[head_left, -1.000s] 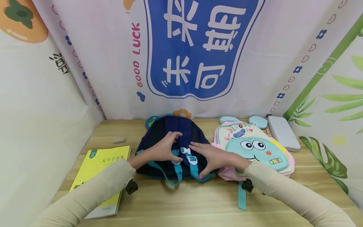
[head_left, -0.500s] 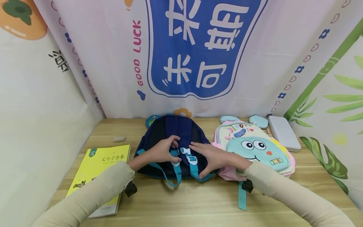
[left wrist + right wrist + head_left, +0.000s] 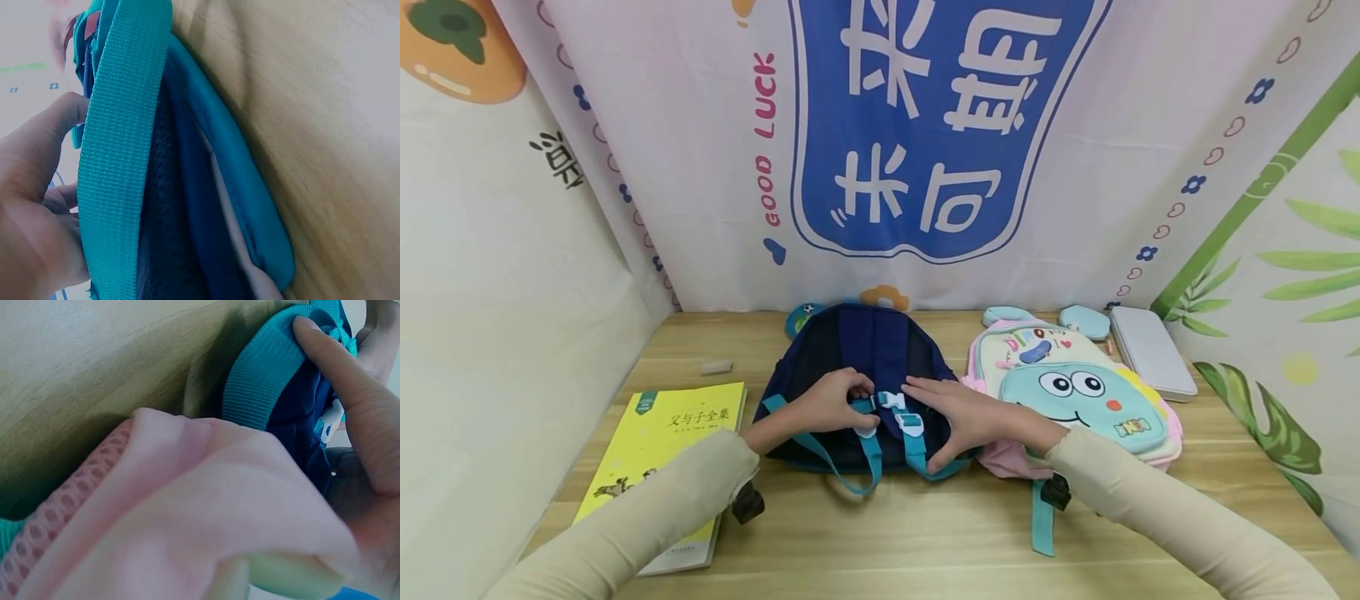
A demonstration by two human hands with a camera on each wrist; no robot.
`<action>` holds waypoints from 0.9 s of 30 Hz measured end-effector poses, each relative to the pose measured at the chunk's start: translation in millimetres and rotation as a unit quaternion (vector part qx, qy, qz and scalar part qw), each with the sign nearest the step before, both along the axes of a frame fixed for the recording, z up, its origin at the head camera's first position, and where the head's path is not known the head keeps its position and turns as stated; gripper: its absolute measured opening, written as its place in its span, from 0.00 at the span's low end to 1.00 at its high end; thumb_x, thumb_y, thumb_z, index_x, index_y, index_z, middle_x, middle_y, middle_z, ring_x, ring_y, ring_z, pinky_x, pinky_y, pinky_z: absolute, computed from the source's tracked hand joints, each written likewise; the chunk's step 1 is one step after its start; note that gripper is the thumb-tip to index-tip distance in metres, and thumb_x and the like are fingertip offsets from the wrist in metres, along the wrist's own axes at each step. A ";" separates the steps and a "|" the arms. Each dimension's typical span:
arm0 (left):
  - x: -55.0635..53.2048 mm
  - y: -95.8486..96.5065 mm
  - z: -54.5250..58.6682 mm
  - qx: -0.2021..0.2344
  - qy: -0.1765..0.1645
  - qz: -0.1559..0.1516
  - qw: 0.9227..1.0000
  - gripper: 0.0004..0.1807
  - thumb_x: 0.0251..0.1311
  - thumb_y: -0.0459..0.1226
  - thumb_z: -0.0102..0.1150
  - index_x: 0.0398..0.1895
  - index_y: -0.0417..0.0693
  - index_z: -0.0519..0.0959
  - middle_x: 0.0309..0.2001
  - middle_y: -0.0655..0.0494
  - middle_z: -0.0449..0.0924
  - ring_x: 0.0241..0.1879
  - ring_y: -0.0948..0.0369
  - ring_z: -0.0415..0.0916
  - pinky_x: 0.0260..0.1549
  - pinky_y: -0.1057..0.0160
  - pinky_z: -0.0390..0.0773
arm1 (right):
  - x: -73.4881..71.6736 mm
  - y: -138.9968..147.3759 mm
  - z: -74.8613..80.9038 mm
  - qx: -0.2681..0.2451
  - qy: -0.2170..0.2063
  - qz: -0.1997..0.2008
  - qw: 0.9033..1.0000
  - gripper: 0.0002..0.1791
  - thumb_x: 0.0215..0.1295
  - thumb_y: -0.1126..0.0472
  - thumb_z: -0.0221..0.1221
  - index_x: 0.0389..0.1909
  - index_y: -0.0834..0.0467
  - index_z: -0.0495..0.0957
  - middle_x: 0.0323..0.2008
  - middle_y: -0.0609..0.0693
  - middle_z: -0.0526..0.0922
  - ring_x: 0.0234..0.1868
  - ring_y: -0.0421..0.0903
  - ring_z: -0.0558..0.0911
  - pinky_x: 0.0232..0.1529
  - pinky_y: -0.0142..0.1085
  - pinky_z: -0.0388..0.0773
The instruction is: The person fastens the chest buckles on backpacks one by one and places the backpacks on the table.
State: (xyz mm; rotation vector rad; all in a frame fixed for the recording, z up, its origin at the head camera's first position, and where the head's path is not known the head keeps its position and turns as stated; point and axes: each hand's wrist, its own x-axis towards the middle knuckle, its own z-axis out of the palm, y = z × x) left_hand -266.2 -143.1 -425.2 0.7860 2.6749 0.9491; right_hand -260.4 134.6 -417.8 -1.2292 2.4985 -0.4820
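Note:
A navy backpack (image 3: pixel 891 337) with teal webbing lies with its shoulder straps up in the head view. My left hand (image 3: pixel 831 402) is over the left strap, fingers bent above a short teal strip (image 3: pixel 866 406) and thumb below it. I cannot tell whether it pinches that strip. Spread wide, my right hand (image 3: pixel 973 417) rests on the other side, fingertips by the white chest buckle (image 3: pixel 893 400). Its thumb (image 3: pixel 319 339) touches the teal strap (image 3: pixel 259 378) in the right wrist view. A loop of teal webbing (image 3: pixel 122 131) crosses before the left hand in the left wrist view.
A pink and mint cartoon backpack (image 3: pixel 1078 392) lies close by on the right, partly under the right forearm. Behind it are a small light-blue pouch (image 3: pixel 1085 321) and a white case (image 3: pixel 1152 350). A yellow book (image 3: pixel 696 417) and a small grey stick (image 3: pixel 716 367) are at left.
The left hand's fingers have come down and bent closer to its thumb over the strap. The right hand stays in place, and the backpack lies much as before.

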 end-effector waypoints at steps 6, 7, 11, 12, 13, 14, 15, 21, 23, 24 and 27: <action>-0.4 -1.5 -0.9 0.003 0.005 -0.009 1.000 0.19 0.54 0.44 0.75 0.44 0.43 0.83 0.43 0.52 0.80 0.43 0.59 0.77 0.47 0.63 0.78 | 1.6 -0.1 0.3 0.002 -0.002 0.001 1.000 0.64 0.49 0.40 0.77 0.80 0.61 0.52 0.81 0.61 0.51 0.79 0.63 0.56 0.74 0.62 0.57; -0.7 -1.6 -0.7 0.004 0.004 -0.010 1.000 0.18 0.53 0.44 0.75 0.42 0.44 0.83 0.42 0.52 0.80 0.43 0.60 0.77 0.46 0.64 0.77 | 1.5 0.0 0.0 0.002 -0.002 0.001 1.000 0.64 0.49 0.40 0.77 0.80 0.61 0.52 0.81 0.61 0.51 0.79 0.63 0.56 0.74 0.62 0.57; -1.0 -1.2 -1.2 0.007 -0.001 -0.007 1.000 0.18 0.54 0.44 0.75 0.43 0.45 0.83 0.42 0.53 0.79 0.43 0.60 0.76 0.47 0.63 0.77 | 0.6 0.6 -1.7 0.004 0.002 0.003 1.000 0.65 0.49 0.40 0.77 0.80 0.61 0.52 0.81 0.61 0.51 0.79 0.63 0.56 0.74 0.62 0.57; -1.1 -1.2 -1.8 0.007 -0.001 -0.006 1.000 0.18 0.54 0.44 0.75 0.44 0.44 0.84 0.43 0.53 0.79 0.44 0.60 0.76 0.47 0.62 0.78 | 0.5 0.6 -1.5 0.004 0.001 0.003 1.000 0.65 0.49 0.40 0.77 0.80 0.61 0.52 0.81 0.61 0.51 0.79 0.63 0.56 0.74 0.62 0.57; -0.9 -1.2 -2.2 0.009 -0.001 -0.006 1.000 0.19 0.54 0.44 0.74 0.45 0.44 0.84 0.43 0.53 0.79 0.44 0.60 0.76 0.48 0.61 0.78 | 0.5 0.7 -1.0 0.004 0.001 0.003 1.000 0.65 0.49 0.40 0.77 0.80 0.61 0.52 0.81 0.61 0.51 0.79 0.63 0.56 0.74 0.62 0.57; -0.9 -1.2 -2.9 0.011 0.000 -0.006 1.000 0.19 0.55 0.44 0.74 0.46 0.43 0.84 0.44 0.52 0.79 0.44 0.59 0.76 0.48 0.60 0.78 | 0.5 0.8 -0.6 0.005 0.001 0.002 1.000 0.65 0.49 0.40 0.77 0.80 0.61 0.52 0.81 0.61 0.51 0.79 0.63 0.56 0.74 0.62 0.57; -0.9 -1.2 -3.5 0.014 0.000 -0.006 1.000 0.19 0.55 0.44 0.74 0.46 0.44 0.84 0.44 0.52 0.79 0.45 0.60 0.76 0.48 0.60 0.78 | 0.5 0.9 -0.1 0.005 0.001 0.001 1.000 0.65 0.49 0.40 0.77 0.80 0.61 0.52 0.81 0.61 0.51 0.79 0.63 0.56 0.74 0.62 0.57; -3.2 -1.5 -4.3 0.036 0.002 -0.010 0.999 0.15 0.52 0.42 0.75 0.38 0.48 0.81 0.41 0.53 0.77 0.41 0.61 0.73 0.45 0.64 0.75 | 0.2 0.6 1.7 0.005 -0.004 -0.001 1.000 0.65 0.49 0.40 0.77 0.80 0.61 0.51 0.81 0.61 0.51 0.79 0.63 0.56 0.75 0.62 0.56; -4.0 -1.4 -4.2 0.038 0.003 -0.011 0.999 0.14 0.51 0.42 0.76 0.37 0.48 0.81 0.39 0.54 0.77 0.40 0.62 0.73 0.44 0.65 0.75 | 0.4 0.3 1.4 0.004 -0.003 -0.001 1.000 0.65 0.49 0.41 0.77 0.80 0.61 0.51 0.81 0.61 0.51 0.79 0.63 0.56 0.75 0.62 0.56; -4.5 -1.0 -4.3 0.037 0.002 -0.010 0.999 0.14 0.51 0.42 0.76 0.36 0.49 0.81 0.39 0.54 0.77 0.40 0.62 0.73 0.44 0.66 0.74 | 0.6 0.2 1.4 0.004 -0.003 -0.002 1.000 0.65 0.49 0.41 0.77 0.80 0.61 0.51 0.81 0.61 0.51 0.79 0.63 0.56 0.75 0.62 0.56; -6.2 -0.4 -4.8 0.034 0.008 -0.011 0.999 0.13 0.51 0.42 0.75 0.34 0.49 0.81 0.37 0.55 0.76 0.39 0.63 0.73 0.43 0.66 0.74 | 1.0 -0.3 0.5 0.006 0.000 -0.003 1.000 0.65 0.49 0.41 0.77 0.80 0.61 0.51 0.81 0.61 0.51 0.79 0.63 0.56 0.75 0.62 0.56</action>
